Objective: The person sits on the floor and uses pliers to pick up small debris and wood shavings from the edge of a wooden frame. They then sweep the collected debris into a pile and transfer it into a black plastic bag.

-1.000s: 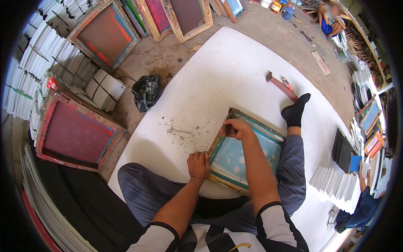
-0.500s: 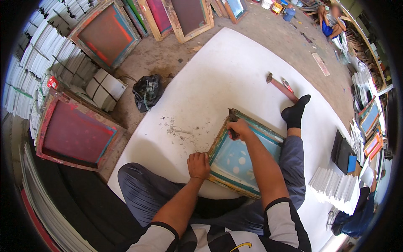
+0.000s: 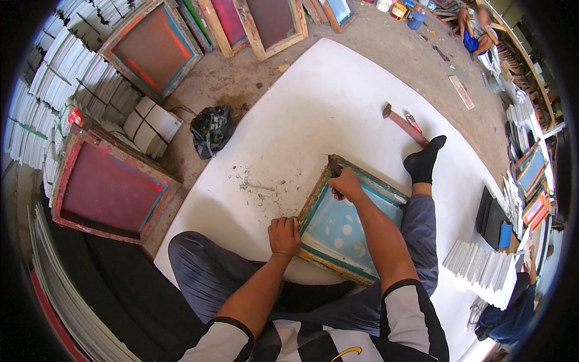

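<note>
A screen-printing frame [image 3: 379,183] lies tilted across the white board in front of me, partly over my leg. Its wooden rim is worn and paint-stained, with pale blue mesh showing white round spots. My left hand [image 3: 284,236] is closed over the near-left edge of the rim. At the far-left corner, my right hand [image 3: 348,186] grips a dark hand tool [image 3: 335,170], its tip against the rim; its exact kind is hidden by my fingers. Small bent bits resembling staples [image 3: 278,194] lie scattered left of the frame.
A hammer [image 3: 403,124] and a red-handled tool [image 3: 413,122] lie by my black-socked foot [image 3: 425,160]. A black plastic bag [image 3: 212,130] sits left of the board [image 3: 313,90]. Screens [image 3: 114,187] and paper stacks [image 3: 482,265] stand around; other people are at the right.
My right hand and its tool have shifted slightly at the frame's corner, the wrist turning a little. My left hand stays on the rim.
</note>
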